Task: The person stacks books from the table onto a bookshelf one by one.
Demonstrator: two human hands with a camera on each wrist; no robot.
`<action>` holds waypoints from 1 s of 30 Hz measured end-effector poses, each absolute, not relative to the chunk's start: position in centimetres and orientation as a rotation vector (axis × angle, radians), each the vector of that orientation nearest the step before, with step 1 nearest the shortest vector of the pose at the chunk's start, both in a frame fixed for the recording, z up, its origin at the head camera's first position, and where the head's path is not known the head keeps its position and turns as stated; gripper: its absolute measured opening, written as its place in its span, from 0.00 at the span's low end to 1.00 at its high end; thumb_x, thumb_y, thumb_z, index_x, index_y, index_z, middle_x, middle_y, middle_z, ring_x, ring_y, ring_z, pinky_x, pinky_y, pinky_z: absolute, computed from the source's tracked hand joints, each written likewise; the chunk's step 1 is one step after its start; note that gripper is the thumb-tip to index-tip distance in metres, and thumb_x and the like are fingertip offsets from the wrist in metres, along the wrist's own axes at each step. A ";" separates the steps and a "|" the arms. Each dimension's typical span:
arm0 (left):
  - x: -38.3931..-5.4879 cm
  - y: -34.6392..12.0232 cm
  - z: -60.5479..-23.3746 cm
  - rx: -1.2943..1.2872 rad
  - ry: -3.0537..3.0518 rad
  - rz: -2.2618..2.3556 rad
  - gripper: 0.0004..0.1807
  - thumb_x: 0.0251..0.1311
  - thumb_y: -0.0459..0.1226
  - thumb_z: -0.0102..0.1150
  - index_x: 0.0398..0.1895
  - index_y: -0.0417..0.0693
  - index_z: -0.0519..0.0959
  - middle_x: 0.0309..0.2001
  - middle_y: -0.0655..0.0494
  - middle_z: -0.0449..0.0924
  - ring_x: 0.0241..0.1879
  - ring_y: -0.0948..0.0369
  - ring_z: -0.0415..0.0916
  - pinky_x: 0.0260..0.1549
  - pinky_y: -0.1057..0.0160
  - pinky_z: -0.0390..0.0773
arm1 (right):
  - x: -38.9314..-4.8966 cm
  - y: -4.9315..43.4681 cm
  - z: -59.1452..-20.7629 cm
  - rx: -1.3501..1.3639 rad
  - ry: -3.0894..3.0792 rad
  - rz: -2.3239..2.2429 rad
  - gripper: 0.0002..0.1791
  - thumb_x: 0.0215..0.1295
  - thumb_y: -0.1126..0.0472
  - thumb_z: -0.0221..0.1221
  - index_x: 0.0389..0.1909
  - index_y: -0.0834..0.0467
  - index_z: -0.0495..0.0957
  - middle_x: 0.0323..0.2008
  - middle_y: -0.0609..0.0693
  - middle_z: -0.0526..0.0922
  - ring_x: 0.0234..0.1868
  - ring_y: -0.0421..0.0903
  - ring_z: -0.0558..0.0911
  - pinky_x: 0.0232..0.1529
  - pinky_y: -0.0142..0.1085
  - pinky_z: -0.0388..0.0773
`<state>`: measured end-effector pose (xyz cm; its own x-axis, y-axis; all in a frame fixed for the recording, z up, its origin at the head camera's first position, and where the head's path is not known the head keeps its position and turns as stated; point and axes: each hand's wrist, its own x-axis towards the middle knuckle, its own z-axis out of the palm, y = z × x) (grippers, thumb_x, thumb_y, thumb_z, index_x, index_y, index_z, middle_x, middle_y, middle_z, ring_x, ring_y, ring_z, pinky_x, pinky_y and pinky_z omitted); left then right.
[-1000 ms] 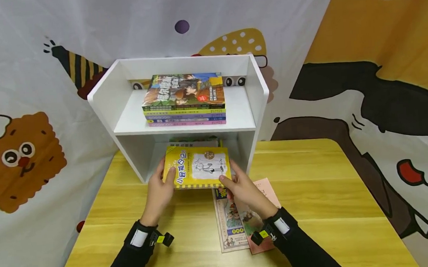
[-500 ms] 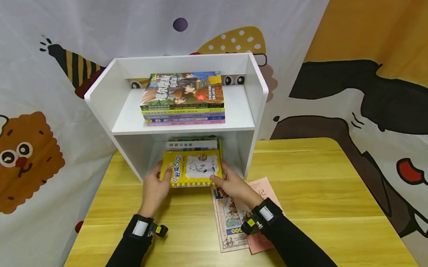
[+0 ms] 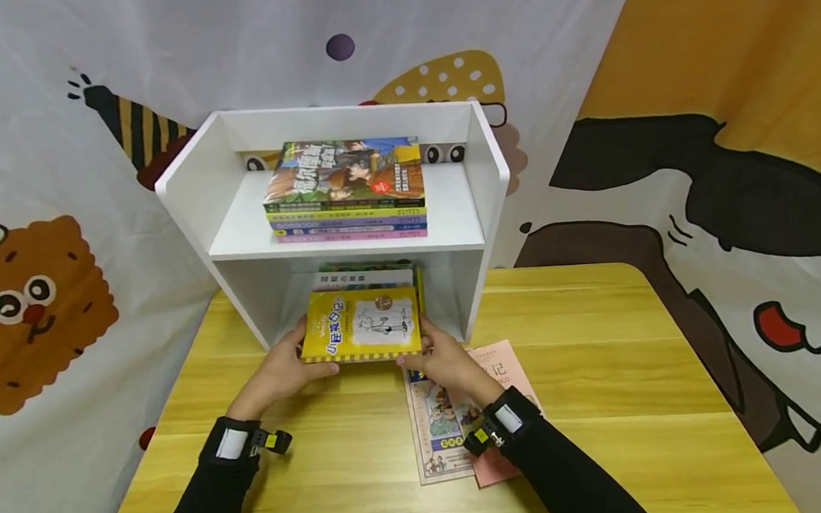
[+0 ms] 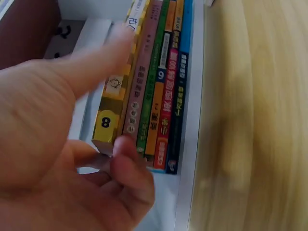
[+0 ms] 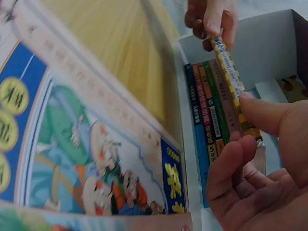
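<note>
A yellow comic book (image 3: 359, 322) lies flat on top of a stack of books in the lower compartment of a small white shelf (image 3: 184, 194). My left hand (image 3: 279, 371) holds its left front corner, the thumb (image 4: 103, 65) along the checkered spine and the fingers bent at the end. On the opposite corner my right hand (image 3: 449, 359) grips the same book, its thumb (image 5: 269, 113) against the spine and the fingers curled by the edge. Beneath it, several colourful spines (image 4: 159, 110) are lined up in the left wrist view. A grey-white book (image 3: 362, 279) shows behind.
On the upper shelf sits another stack of books (image 3: 344, 178). Two thin booklets, one with a cartoon cover (image 3: 443, 433) and one pink (image 3: 507, 365), lie on the wooden table (image 3: 604, 370), partly under my right forearm. A printed cloth (image 3: 32, 156) hangs behind.
The yellow book has come down onto the stack, slightly left. Both thumbs have slid from its cover to its front edge. The left wrist has swung out to the left.
</note>
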<state>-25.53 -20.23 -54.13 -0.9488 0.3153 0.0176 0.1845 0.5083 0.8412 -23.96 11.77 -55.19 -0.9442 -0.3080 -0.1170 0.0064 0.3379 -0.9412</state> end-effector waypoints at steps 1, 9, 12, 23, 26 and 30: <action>-25.5 -20.3 -54.1 0.434 2.643 1.394 0.55 0.45 0.53 0.76 0.75 0.55 0.55 0.61 0.55 0.69 0.55 0.55 0.71 0.58 0.46 0.67 | -23.8 11.8 -55.2 -0.267 2.361 -1.625 0.55 0.57 0.47 0.69 0.77 0.36 0.42 0.37 0.53 0.78 0.22 0.61 0.78 0.20 0.49 0.78; -25.1 -20.1 -54.7 0.405 3.091 1.020 0.53 0.46 0.64 0.68 0.70 0.41 0.65 0.61 0.36 0.65 0.56 0.42 0.65 0.52 0.39 0.68 | -24.1 11.7 -54.9 -0.255 2.631 -1.435 0.52 0.58 0.42 0.66 0.77 0.44 0.46 0.29 0.50 0.74 0.19 0.45 0.71 0.15 0.39 0.71; -25.2 -19.8 -54.8 0.432 3.181 0.980 0.50 0.46 0.64 0.68 0.65 0.37 0.71 0.60 0.35 0.67 0.59 0.40 0.63 0.55 0.39 0.65 | -24.4 11.6 -54.9 -0.263 2.748 -1.364 0.46 0.58 0.40 0.65 0.75 0.46 0.57 0.35 0.51 0.76 0.28 0.48 0.75 0.22 0.42 0.75; -25.6 -19.0 -54.9 0.381 3.263 0.915 0.48 0.50 0.62 0.67 0.63 0.34 0.71 0.59 0.31 0.69 0.57 0.37 0.65 0.53 0.36 0.66 | -25.7 11.7 -55.5 -0.455 3.143 -0.902 0.39 0.61 0.35 0.60 0.68 0.52 0.68 0.67 0.56 0.65 0.65 0.55 0.62 0.63 0.50 0.61; -25.7 -18.8 -54.9 0.367 3.284 0.916 0.44 0.51 0.60 0.67 0.61 0.36 0.73 0.56 0.32 0.71 0.55 0.38 0.67 0.52 0.37 0.66 | -25.9 11.7 -55.5 -0.470 3.143 -0.893 0.40 0.63 0.35 0.58 0.70 0.52 0.66 0.67 0.57 0.65 0.66 0.57 0.62 0.63 0.50 0.61; -26.0 -18.5 -55.0 0.389 3.323 0.943 0.37 0.51 0.57 0.69 0.55 0.38 0.77 0.50 0.35 0.76 0.50 0.39 0.71 0.50 0.39 0.68 | -26.1 11.5 -55.5 -0.462 3.130 -0.919 0.41 0.63 0.36 0.58 0.72 0.52 0.63 0.67 0.57 0.66 0.65 0.58 0.64 0.63 0.50 0.62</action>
